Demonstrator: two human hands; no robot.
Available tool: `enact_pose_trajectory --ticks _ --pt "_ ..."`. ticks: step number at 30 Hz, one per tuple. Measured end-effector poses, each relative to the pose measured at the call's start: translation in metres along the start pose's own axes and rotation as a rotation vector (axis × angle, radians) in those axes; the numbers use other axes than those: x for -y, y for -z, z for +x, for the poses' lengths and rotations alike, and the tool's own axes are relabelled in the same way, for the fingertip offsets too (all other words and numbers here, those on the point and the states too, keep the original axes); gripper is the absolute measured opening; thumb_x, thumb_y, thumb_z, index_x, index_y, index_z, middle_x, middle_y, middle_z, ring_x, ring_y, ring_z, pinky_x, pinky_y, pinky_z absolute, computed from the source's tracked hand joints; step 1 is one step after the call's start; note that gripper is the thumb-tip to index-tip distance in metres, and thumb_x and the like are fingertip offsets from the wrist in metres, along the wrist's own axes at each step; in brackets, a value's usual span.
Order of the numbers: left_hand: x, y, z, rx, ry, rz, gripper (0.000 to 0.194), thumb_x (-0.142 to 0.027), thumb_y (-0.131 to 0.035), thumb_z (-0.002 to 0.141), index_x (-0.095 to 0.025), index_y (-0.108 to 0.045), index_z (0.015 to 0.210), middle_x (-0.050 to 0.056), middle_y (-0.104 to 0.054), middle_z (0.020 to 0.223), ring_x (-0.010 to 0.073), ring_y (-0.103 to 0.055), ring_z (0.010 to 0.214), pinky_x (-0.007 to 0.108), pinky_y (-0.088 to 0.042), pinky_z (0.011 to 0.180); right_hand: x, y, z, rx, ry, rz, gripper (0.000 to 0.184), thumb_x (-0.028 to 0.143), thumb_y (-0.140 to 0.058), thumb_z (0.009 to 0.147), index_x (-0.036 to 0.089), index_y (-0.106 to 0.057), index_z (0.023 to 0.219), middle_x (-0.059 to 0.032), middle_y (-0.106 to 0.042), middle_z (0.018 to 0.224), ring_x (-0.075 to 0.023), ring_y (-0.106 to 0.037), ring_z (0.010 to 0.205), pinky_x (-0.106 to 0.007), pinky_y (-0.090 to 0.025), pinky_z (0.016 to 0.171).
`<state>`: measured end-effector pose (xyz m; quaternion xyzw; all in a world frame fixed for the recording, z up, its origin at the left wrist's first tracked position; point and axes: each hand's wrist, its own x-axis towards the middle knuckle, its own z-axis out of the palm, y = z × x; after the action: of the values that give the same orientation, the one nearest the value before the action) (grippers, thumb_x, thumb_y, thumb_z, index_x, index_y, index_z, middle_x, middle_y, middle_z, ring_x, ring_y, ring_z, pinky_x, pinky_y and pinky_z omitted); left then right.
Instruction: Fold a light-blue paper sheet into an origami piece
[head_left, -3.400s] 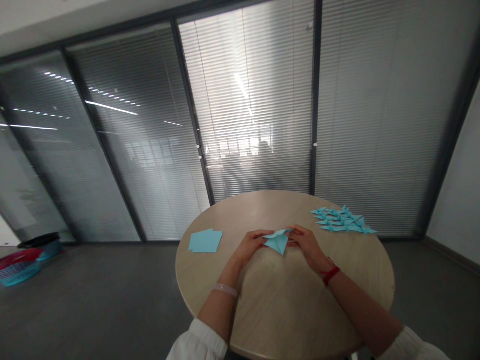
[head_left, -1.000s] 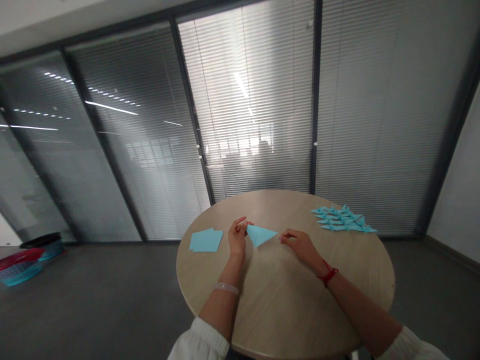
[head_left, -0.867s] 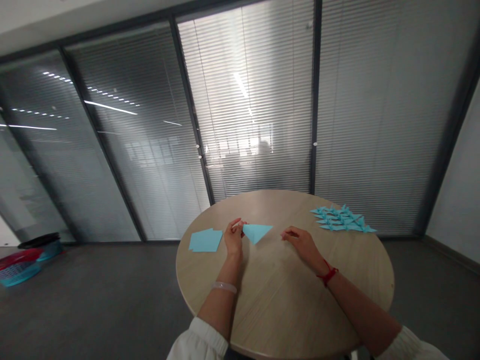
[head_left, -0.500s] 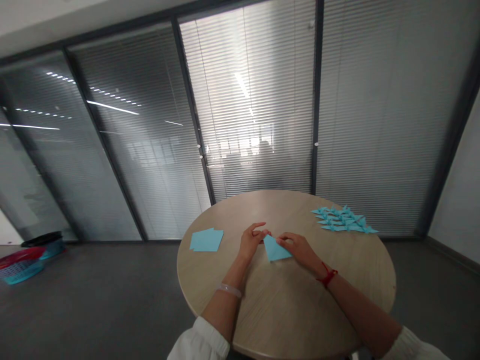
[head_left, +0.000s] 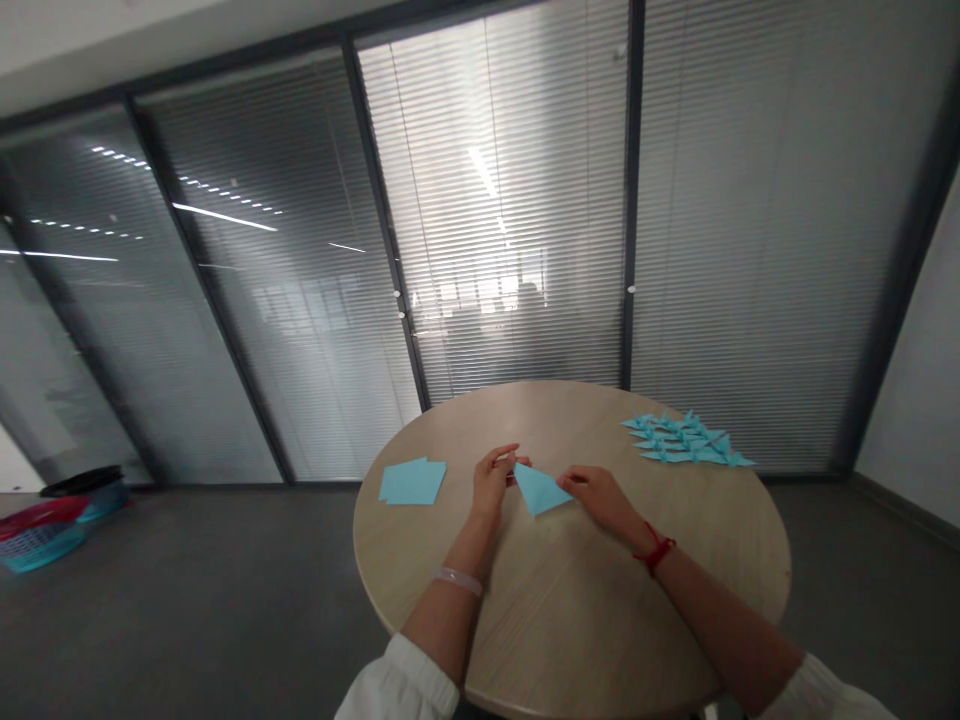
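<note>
A blue sheet of folded paper (head_left: 541, 491) is held between my two hands, just above the round table. My left hand (head_left: 493, 478) pinches its upper left corner, with part of the fingers hidden behind the paper. At the right edge, my right hand (head_left: 595, 492) grips the paper between thumb and fingers. Flat on the table to the left lie several blue paper sheets (head_left: 414, 482), loosely stacked. On the far right rests a cluster of folded blue paper cranes (head_left: 686, 440) in rows.
The round wooden table (head_left: 577, 620) stands before glass partitions with blinds (head_left: 517, 250). On the floor at far left are a red and blue basket (head_left: 41, 535) and a dark-rimmed blue one (head_left: 94, 490).
Both hands still hold the folded paper. It has shifted slightly left and tilted with my left hand, while my right hand's fingers have moved to its right edge.
</note>
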<state>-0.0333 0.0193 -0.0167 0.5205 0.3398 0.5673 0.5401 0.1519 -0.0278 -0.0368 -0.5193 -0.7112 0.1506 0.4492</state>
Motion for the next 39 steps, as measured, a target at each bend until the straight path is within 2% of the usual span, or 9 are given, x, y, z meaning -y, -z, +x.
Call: enact_pose_trajectory --ticks 10,17,19,22,25,28,31,34,39 --pt "0.001 0.007 0.005 -0.136 0.030 -0.092 0.035 -0.026 -0.064 0.070 -0.010 -0.065 0.101 0.014 -0.072 0.082 0.0222 -0.068 0.076 0.031 -0.050 0.067 -0.005 0.004 0.001 -0.068 -0.105 -0.007 0.037 0.039 -0.044 0.082 0.017 -0.065 0.061 -0.0038 -0.068 0.063 -0.0176 -0.060 0.063 -0.026 -0.038 0.060" --pt "0.003 0.013 0.007 -0.249 0.070 -0.099 0.027 -0.020 -0.061 0.071 -0.009 -0.066 0.095 0.017 -0.071 0.089 0.0220 -0.068 0.077 0.030 -0.051 0.065 -0.012 0.005 0.002 -0.180 -0.163 0.022 0.033 0.039 -0.043 0.082 0.018 -0.065 0.068 -0.0050 -0.069 0.067 -0.0199 -0.063 0.068 -0.028 -0.043 0.064" --pt "0.003 0.014 0.007 -0.267 0.082 -0.085 0.025 -0.018 -0.061 0.071 -0.009 -0.067 0.094 0.017 -0.071 0.090 0.0219 -0.068 0.076 0.030 -0.051 0.064 -0.011 0.004 0.001 -0.247 -0.116 0.018 0.030 0.039 -0.044 0.084 0.018 -0.065 0.076 -0.0058 -0.069 0.074 -0.0204 -0.063 0.073 -0.031 -0.046 0.069" --pt "0.003 0.012 0.006 -0.256 0.095 -0.047 0.024 -0.016 -0.060 0.071 -0.009 -0.067 0.092 0.017 -0.071 0.088 0.0218 -0.068 0.075 0.029 -0.051 0.061 -0.008 0.001 0.000 -0.304 0.092 0.032 0.031 0.039 -0.052 0.082 0.017 -0.061 0.102 -0.0095 -0.065 0.100 -0.0222 -0.060 0.095 -0.036 -0.045 0.085" --pt "0.003 0.010 0.004 -0.230 0.109 -0.017 0.023 -0.019 -0.062 0.071 -0.010 -0.068 0.091 0.016 -0.072 0.087 0.0214 -0.068 0.073 0.028 -0.050 0.060 -0.003 -0.003 -0.003 -0.198 0.268 0.017 0.049 0.039 -0.062 0.077 0.019 -0.052 0.120 -0.0109 -0.057 0.118 -0.0241 -0.051 0.111 -0.041 -0.039 0.098" --pt "0.003 0.008 0.002 -0.185 0.136 0.004 0.023 -0.022 -0.064 0.071 -0.011 -0.068 0.090 0.015 -0.072 0.087 0.0207 -0.068 0.071 0.027 -0.050 0.059 0.003 -0.005 -0.006 -0.051 0.308 -0.022 0.061 0.039 -0.071 0.070 0.019 -0.051 0.124 -0.0114 -0.057 0.120 -0.0262 -0.050 0.113 -0.043 -0.037 0.100" --pt "0.003 0.006 0.000 -0.133 0.164 0.032 0.022 -0.022 -0.063 0.072 -0.011 -0.068 0.090 0.015 -0.072 0.088 0.0199 -0.067 0.071 0.027 -0.050 0.058 0.007 -0.004 -0.008 0.046 0.258 -0.025 0.051 0.034 -0.069 0.072 0.019 -0.056 0.120 -0.0113 -0.061 0.117 -0.0262 -0.054 0.109 -0.042 -0.039 0.098" --pt "0.004 0.005 0.000 -0.092 0.166 0.032 0.020 -0.024 -0.064 0.074 -0.012 -0.069 0.090 0.014 -0.072 0.089 0.0186 -0.067 0.069 0.027 -0.052 0.059 0.008 -0.002 -0.008 0.066 0.179 0.015 0.039 0.030 -0.061 0.079 0.019 -0.058 0.116 -0.0098 -0.063 0.115 -0.0241 -0.057 0.106 -0.039 -0.041 0.096" --pt "0.007 0.004 0.001 -0.046 0.137 0.044 0.020 -0.027 -0.065 0.076 -0.012 -0.069 0.089 0.013 -0.072 0.090 0.0169 -0.066 0.067 0.027 -0.052 0.060 0.003 -0.003 -0.007 0.052 0.109 0.076 0.040 0.023 -0.056 0.078 0.019 -0.056 0.118 -0.0083 -0.063 0.117 -0.0220 -0.058 0.106 -0.036 -0.042 0.095"
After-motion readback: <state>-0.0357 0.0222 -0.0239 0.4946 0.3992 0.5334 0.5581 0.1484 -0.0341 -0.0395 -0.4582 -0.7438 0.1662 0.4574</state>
